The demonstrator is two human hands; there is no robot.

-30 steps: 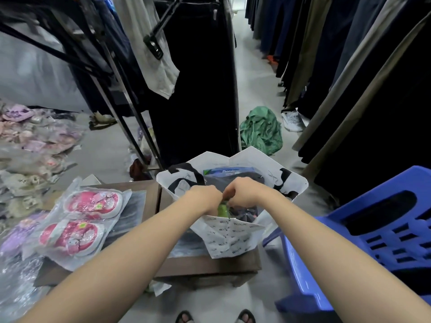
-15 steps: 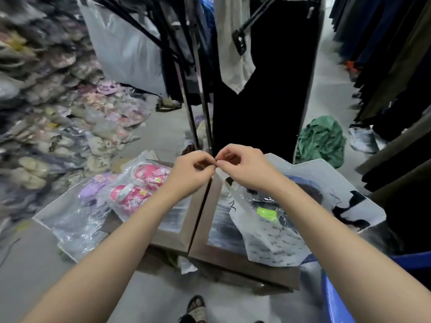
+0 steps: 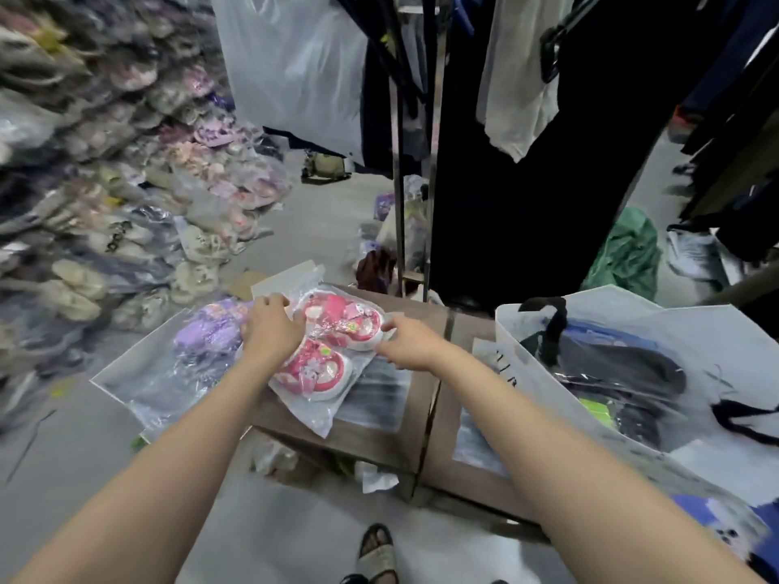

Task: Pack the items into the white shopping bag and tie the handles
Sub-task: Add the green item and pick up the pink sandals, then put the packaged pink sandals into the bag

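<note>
While the packet of pink slippers [image 3: 326, 351] at frame centre is pinched by the left hand [image 3: 269, 330] and right hand [image 3: 406, 343] — fingers closed on slick film — it could be dropped short of the white shopping bag [image 3: 632, 373], lower right.

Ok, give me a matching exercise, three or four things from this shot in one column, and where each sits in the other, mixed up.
Things:
1. pink shoes
2. purple shoes
3. white bag
4. green bundle

Places:
A. on the floor by the hanging clothes
B. between both hands
C. right of the box, open
D. left of the left hand

Pairs: 1-B, 2-D, 3-C, 4-A
</note>
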